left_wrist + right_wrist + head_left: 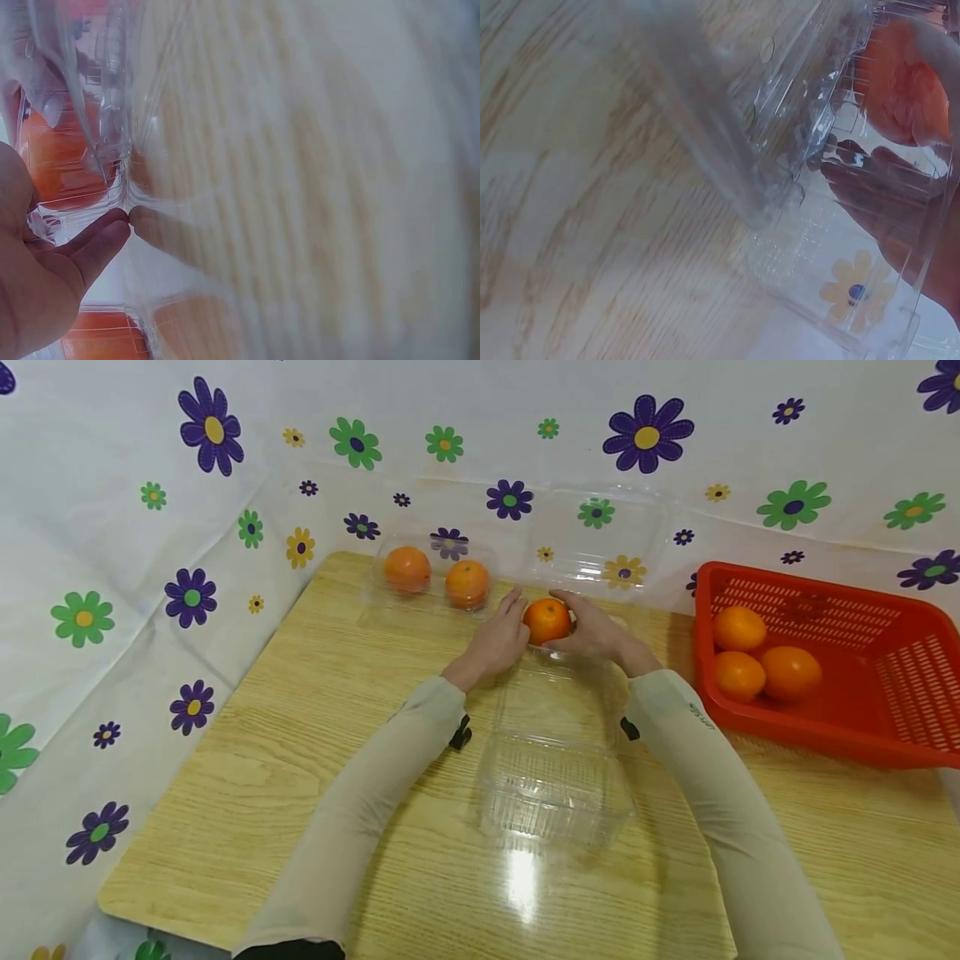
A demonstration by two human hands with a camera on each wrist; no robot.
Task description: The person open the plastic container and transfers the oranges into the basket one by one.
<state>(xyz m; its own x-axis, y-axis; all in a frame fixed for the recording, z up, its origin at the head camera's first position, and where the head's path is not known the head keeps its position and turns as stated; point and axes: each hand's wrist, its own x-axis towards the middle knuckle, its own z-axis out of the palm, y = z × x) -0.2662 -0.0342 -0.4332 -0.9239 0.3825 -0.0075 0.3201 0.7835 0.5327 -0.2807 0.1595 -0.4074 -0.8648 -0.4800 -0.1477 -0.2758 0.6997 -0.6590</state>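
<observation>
A mandarin orange (547,621) sits between both hands, at a clear plastic clamshell box whose lid (596,539) stands raised behind it. My right hand (596,631) curls round the orange's right side, finger behind and thumb in front. In the right wrist view that hand (900,199) shows partly through the clear plastic wall. On the other side, my left hand (498,643) lies along the box and the orange's left, its fingers (105,244) fairly straight in the left wrist view. How firmly it touches the plastic is unclear.
At the back left, a clear box holds two oranges (407,569). Another clear plastic box (555,793) stands open between the forearms. To the right, a red basket (810,727) holds three oranges (791,672). A flowered cloth (450,410) hangs behind the wooden table (285,718).
</observation>
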